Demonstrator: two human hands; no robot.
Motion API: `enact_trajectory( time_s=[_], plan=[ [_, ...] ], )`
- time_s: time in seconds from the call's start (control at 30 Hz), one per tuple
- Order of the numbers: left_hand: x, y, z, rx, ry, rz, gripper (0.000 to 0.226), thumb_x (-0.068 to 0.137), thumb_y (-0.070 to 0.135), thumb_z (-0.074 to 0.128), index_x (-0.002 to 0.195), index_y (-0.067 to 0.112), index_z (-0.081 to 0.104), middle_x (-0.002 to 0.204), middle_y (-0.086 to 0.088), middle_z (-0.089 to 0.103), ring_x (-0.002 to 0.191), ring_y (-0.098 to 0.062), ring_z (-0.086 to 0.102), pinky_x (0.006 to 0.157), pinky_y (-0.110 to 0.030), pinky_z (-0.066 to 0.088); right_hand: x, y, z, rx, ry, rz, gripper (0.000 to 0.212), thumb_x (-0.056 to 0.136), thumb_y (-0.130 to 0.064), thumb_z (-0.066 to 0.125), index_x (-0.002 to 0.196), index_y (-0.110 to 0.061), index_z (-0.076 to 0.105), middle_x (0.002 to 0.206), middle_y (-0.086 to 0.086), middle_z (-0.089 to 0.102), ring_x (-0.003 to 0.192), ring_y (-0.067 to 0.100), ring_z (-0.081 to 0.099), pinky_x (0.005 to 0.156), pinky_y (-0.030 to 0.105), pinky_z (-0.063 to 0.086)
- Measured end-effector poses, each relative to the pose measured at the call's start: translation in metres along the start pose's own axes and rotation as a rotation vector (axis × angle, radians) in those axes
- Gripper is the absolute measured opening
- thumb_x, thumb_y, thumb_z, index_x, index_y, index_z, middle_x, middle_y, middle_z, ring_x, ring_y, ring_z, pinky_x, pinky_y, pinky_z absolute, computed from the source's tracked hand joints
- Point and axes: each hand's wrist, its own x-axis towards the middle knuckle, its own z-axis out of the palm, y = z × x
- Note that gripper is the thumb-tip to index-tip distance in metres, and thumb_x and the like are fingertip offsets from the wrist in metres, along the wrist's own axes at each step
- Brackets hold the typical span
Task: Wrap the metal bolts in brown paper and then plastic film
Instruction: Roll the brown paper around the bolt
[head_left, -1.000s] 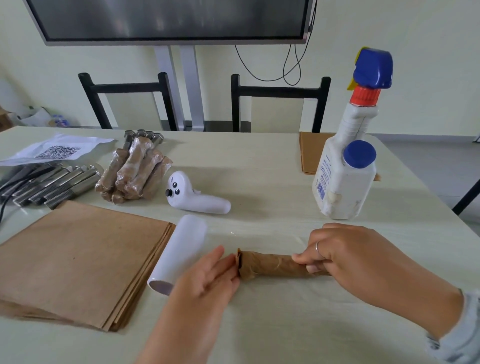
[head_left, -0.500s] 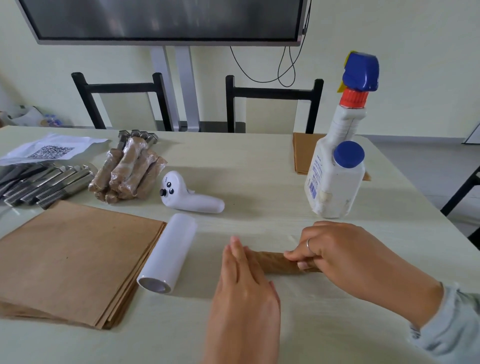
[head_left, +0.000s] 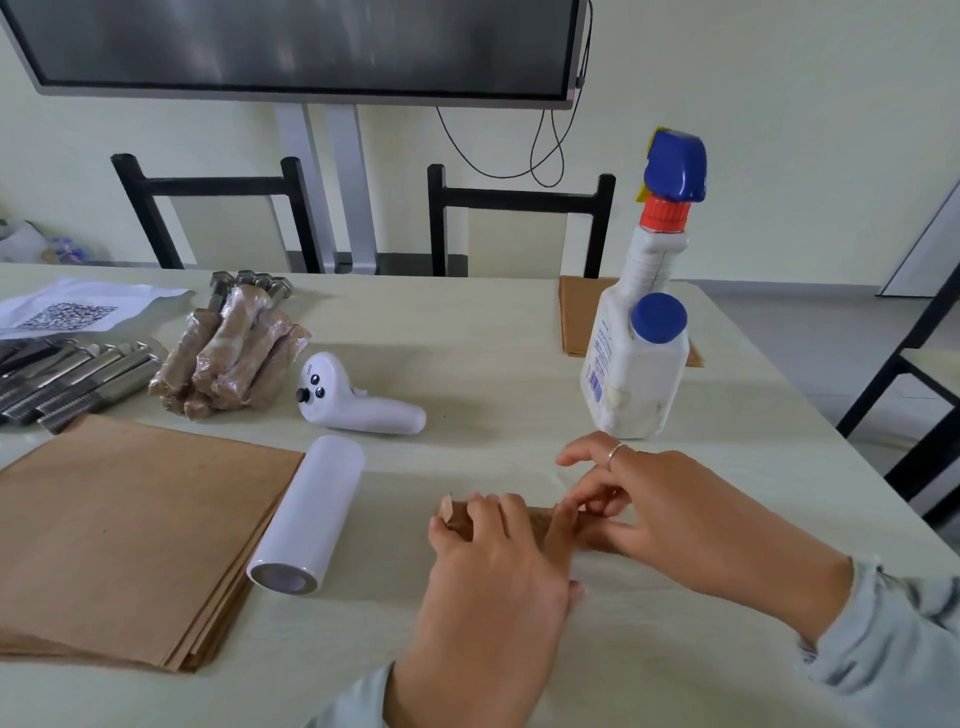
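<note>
A bolt wrapped in brown paper (head_left: 540, 519) lies across the table in front of me, on a sheet of clear plastic film (head_left: 623, 577). My left hand (head_left: 493, 577) grips its left part with fingers curled over it. My right hand (head_left: 670, 514) pinches its right end. A white roll of film (head_left: 309, 514) lies to the left, beside a stack of brown paper sheets (head_left: 130, 540). Several wrapped bolts (head_left: 234, 353) are piled further back. Bare metal bolts (head_left: 67, 379) lie at the far left.
A white handheld controller (head_left: 358, 402) lies behind the roll. A white spray bottle with a blue cap (head_left: 639, 338) stands at the right, in front of more brown paper (head_left: 574, 317). A QR-code sheet (head_left: 72, 312) is at the back left. Two black chairs (head_left: 519, 218) stand beyond the table.
My left hand went from touching the wrapped bolt's left end, to lying flat over it, to curling around it. The right hand stayed on the right end.
</note>
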Motion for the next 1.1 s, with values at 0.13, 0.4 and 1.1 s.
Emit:
enact_trajectory(
  time_s=[0.13,0.4,1.1],
  plan=[
    [-0.001,0.001,0.002,0.024,0.048,0.003,0.062,0.044,0.056,0.085,0.097,0.025,0.076,0.064,-0.017,0.061,0.060,-0.031,0.064,0.048,-0.043,0.054,-0.015,0.022,-0.018,-0.021,0.226,0.195,0.020,0.082,-0.049,0.061,0.101,-0.049,0.055,0.088,-0.029,0.060,0.085,-0.014,0.055,0.067,0.006,0.040],
    [0.000,0.000,0.003,0.050,0.107,0.010,0.059,0.048,0.055,0.085,0.098,0.024,0.076,0.061,-0.013,0.059,0.053,-0.029,0.059,0.041,-0.041,0.051,-0.027,0.048,0.004,-0.349,0.222,0.442,0.023,0.091,-0.048,0.049,0.101,-0.028,0.053,0.108,-0.007,0.045,0.106,0.014,0.040,0.078,0.025,0.031],
    [-0.007,-0.005,0.013,-0.112,0.344,-0.045,0.046,0.059,0.037,0.077,0.089,0.002,0.072,0.062,-0.005,0.060,0.057,-0.020,0.062,0.055,-0.032,0.056,0.032,-0.020,0.026,0.342,0.020,0.050,0.009,0.097,-0.036,0.044,0.089,-0.035,0.044,0.065,-0.014,0.065,0.052,-0.003,0.055,0.050,0.009,0.038]
  ],
)
